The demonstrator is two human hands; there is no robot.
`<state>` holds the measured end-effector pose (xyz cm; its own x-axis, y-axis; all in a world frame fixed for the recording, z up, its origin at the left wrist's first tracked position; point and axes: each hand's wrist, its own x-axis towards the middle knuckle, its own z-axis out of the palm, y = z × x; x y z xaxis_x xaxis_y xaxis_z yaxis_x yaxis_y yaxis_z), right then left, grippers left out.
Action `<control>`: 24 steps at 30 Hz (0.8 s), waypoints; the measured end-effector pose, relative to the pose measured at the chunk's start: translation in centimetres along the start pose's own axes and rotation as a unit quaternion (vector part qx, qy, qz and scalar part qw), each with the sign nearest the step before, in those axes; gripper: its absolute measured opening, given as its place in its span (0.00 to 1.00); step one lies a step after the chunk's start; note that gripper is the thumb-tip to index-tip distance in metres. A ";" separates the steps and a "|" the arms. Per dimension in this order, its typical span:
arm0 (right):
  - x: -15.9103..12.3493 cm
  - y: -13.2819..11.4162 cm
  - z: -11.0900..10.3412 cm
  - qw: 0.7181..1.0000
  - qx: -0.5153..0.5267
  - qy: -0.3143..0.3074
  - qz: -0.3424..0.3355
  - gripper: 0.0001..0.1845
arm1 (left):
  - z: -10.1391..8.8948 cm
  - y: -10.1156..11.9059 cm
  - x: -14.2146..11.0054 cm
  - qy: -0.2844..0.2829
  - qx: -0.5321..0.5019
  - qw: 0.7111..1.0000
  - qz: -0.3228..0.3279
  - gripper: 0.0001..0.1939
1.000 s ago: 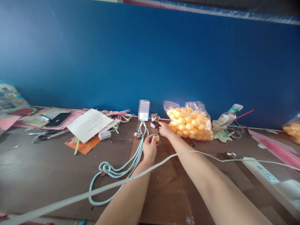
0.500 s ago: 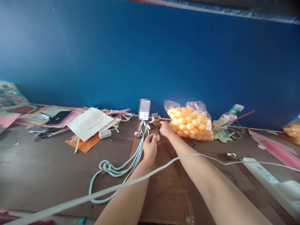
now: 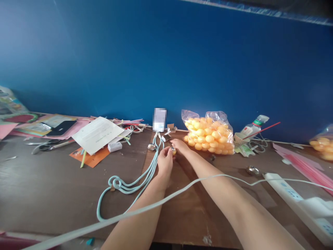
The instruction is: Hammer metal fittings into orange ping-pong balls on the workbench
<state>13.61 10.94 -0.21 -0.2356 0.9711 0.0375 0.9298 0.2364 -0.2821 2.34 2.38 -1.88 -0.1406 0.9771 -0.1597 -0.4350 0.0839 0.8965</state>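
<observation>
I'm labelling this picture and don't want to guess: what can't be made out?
Head view: part of the shiny object, covered by the left hand.
Head view: whether the right hand holds anything; fingers hide that.
Head view: markings on the upright rectangle, blurred by pixelation.
Head view: text on the printed paper, too small.
Head view: rest of the rightmost bag, cut off by the edge.

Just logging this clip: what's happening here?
A person's left hand pinches a small yellow-and-silver round object. The right hand reaches in close beside it; whether it grips anything can't be told. Light-blue cords lie looped to the left, and a clear bag of orange balls sits to the right.
</observation>
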 end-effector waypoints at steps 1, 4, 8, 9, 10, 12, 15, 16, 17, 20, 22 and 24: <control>-0.8 -0.1 0.0 1.000 0.004 0.002 -0.016 0.18 | 0.0 0.1 0.0 0.001 -0.003 1.000 0.000 0.15; -3.3 -0.2 0.2 0.998 0.019 0.011 -0.055 0.21 | -0.2 0.3 0.0 0.008 -0.015 1.000 0.003 0.14; -5.3 -0.1 -0.1 0.996 0.035 0.032 -0.076 0.19 | -0.4 0.8 -0.1 0.033 -0.031 0.999 0.003 0.12; -5.4 -0.1 -0.3 0.996 0.035 0.043 -0.070 0.19 | -0.4 0.9 0.0 0.040 -0.035 0.999 0.006 0.12; -5.3 -0.1 -0.6 0.996 0.034 0.054 -0.060 0.19 | -0.5 1.0 0.0 0.047 -0.037 0.998 0.011 0.12; -4.5 -0.3 -1.0 0.996 0.034 0.068 -0.039 0.19 | -0.6 1.1 0.2 0.065 -0.043 0.997 0.024 0.11; -2.6 -1.0 -1.1 0.996 0.042 0.071 -0.041 0.18 | -0.8 1.2 0.5 0.093 -0.055 0.993 0.045 0.12; -2.0 -1.2 -1.0 0.996 0.043 0.070 -0.046 0.18 | -0.9 1.2 0.6 0.097 -0.060 0.992 0.047 0.12; -1.4 -1.5 -0.9 0.996 0.043 0.069 -0.048 0.18 | -1.0 1.2 0.7 0.098 -0.063 0.992 0.047 0.12; -0.6 -2.1 -0.4 0.997 0.039 0.059 -0.039 0.16 | -1.1 1.3 0.7 0.091 -0.065 0.993 0.034 0.12; -0.8 -2.1 -0.2 0.997 0.034 0.050 -0.041 0.16 | -1.0 1.3 0.6 0.083 -0.064 0.994 0.028 0.12; -1.6 -1.9 -0.2 0.998 0.020 0.039 -0.052 0.17 | -0.9 1.3 0.5 0.072 -0.066 0.995 0.024 0.12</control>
<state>12.27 8.97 0.51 -0.3059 0.9412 0.1435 0.8889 0.3363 -0.3109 0.95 2.76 -1.18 -0.2863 0.9401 -0.1852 -0.5360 0.0031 0.8442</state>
